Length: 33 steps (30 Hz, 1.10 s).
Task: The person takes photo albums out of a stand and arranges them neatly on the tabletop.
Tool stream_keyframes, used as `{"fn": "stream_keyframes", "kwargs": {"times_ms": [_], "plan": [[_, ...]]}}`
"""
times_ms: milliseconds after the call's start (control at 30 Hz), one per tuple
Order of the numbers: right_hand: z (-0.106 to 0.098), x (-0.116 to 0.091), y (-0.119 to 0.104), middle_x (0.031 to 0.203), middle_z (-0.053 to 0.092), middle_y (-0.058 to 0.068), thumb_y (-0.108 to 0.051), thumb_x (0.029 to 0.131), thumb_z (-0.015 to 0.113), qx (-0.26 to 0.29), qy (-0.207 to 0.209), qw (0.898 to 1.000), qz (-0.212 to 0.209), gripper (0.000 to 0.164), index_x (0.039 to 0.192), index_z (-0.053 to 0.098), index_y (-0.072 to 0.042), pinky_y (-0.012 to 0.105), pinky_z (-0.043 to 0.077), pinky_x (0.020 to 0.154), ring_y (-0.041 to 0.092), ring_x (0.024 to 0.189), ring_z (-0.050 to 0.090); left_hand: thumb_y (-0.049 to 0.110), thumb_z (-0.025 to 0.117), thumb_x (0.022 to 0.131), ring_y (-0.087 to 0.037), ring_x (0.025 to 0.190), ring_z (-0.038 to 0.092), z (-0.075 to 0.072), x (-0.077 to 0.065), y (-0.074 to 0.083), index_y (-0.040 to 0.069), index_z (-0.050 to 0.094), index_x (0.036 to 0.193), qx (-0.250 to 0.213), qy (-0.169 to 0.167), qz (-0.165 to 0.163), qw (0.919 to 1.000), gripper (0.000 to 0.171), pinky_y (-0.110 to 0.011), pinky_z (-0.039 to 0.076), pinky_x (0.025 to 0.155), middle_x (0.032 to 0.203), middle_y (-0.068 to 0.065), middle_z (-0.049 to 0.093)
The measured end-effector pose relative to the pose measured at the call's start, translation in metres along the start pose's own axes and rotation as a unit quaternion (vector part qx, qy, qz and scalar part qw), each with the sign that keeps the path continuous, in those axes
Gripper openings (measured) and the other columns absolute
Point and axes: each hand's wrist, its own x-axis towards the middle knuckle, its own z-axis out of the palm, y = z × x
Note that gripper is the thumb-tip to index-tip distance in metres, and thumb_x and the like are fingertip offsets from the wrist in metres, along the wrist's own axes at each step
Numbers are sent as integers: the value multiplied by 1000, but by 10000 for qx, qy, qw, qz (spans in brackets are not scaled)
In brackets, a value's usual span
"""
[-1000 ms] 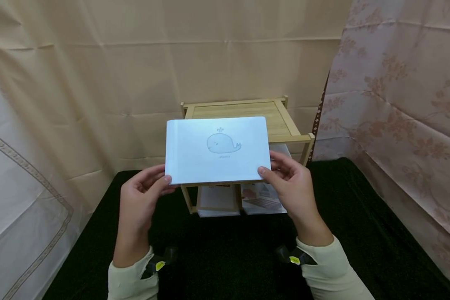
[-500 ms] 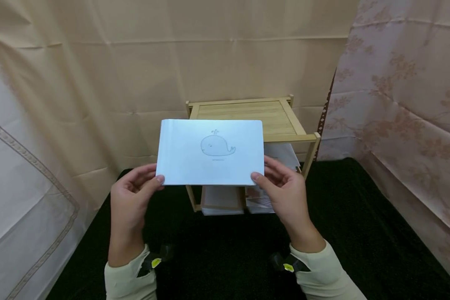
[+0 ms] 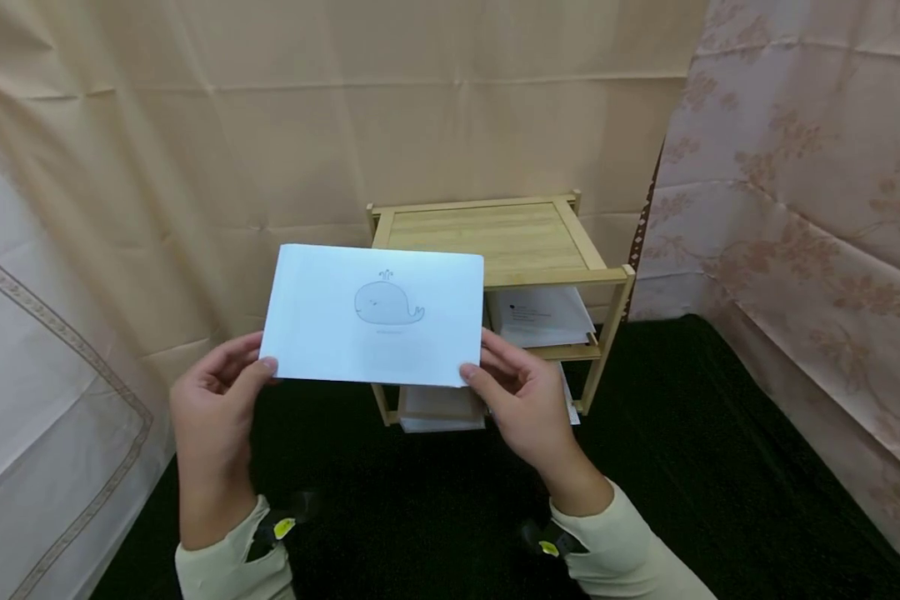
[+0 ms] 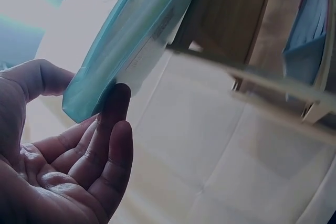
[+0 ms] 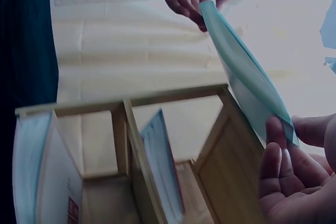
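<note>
A pale blue-white booklet (image 3: 375, 321) with a small line drawing of a whale is held up before me, its cover facing the head camera. My left hand (image 3: 217, 408) pinches its lower left corner, thumb in front and fingers behind. At the lower right corner my right hand (image 3: 528, 408) does likewise. The right wrist view shows the booklet (image 5: 244, 66) nearly edge-on, thin and slightly bowed between both hands. Its corner sits between thumb and fingertips in the left wrist view. The booklet covers part of a light wooden shelf (image 3: 487, 237) behind it.
White papers or books (image 3: 540, 317) lie on the shelf's middle level, at the right. A stack with a white top (image 3: 442, 408) is on the bottom level. The shelf stands on a dark green cloth (image 3: 690, 450), with a beige curtain (image 3: 285, 142) behind.
Both hands have carried the booklet to the left and slightly down, and it now tilts a little. More of the shelf's right side shows. The grip looks the same.
</note>
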Motion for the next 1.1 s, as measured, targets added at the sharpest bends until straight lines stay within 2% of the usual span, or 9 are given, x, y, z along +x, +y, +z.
{"fn": "stream_keyframes", "kwargs": {"times_ms": [200, 300, 533, 633, 800, 1100], "plan": [[20, -1, -1, 124, 75, 6, -18, 95, 76, 206, -238, 9995, 30, 50, 142, 61, -11, 33, 63, 87, 20, 108, 75, -16, 69, 87, -14, 74, 72, -14, 5, 1, -13, 73, 105, -271, 398, 159, 9987, 19, -21, 60, 64, 83, -8, 76], [30, -1, -3, 123, 76, 5, -18, 95, 76, 280, -309, 9991, 25, 50, 142, 61, -11, 33, 63, 86, 19, 107, 75, -13, 70, 88, -15, 73, 71, -21, 6, 0, -13, 73, 104, -424, 624, 168, 9970, 17, -20, 60, 63, 84, -8, 76], [58, -1, -7, 122, 76, 4, -19, 96, 76, 322, -357, 9985, -252, 49, 142, 61, -12, 37, 64, 83, 18, 101, 75, -6, 66, 92, -18, 76, 73, -32, 15, -5, -11, 75, 103, -708, 1165, 101, 9906, 15, -21, 61, 61, 98, -13, 76], [69, -2, -7, 121, 76, 3, -20, 96, 75, 300, -378, 9983, -334, 49, 143, 61, -13, 38, 64, 82, 17, 100, 75, -7, 60, 93, -20, 79, 73, -36, 19, -9, -11, 76, 103, -957, 1391, 45, 9856, 19, -23, 62, 62, 102, -16, 75], [87, -4, -4, 120, 77, 3, -21, 96, 75, 294, -417, 9978, -425, 49, 142, 61, -14, 34, 64, 80, 15, 98, 75, -5, 57, 94, -24, 82, 75, -43, 23, -15, -14, 74, 105, -1391, 1781, 23, 9741, 23, -26, 63, 64, 105, -18, 74], [111, -7, 2, 123, 75, 4, -23, 98, 73, 562, -555, 9960, -428, 49, 144, 59, -15, 31, 64, 82, 13, 101, 75, -1, 51, 95, -28, 89, 77, -50, 30, -24, -15, 73, 106, -1674, 2325, -89, 9580, 28, -30, 65, 66, 111, -19, 75]]}}
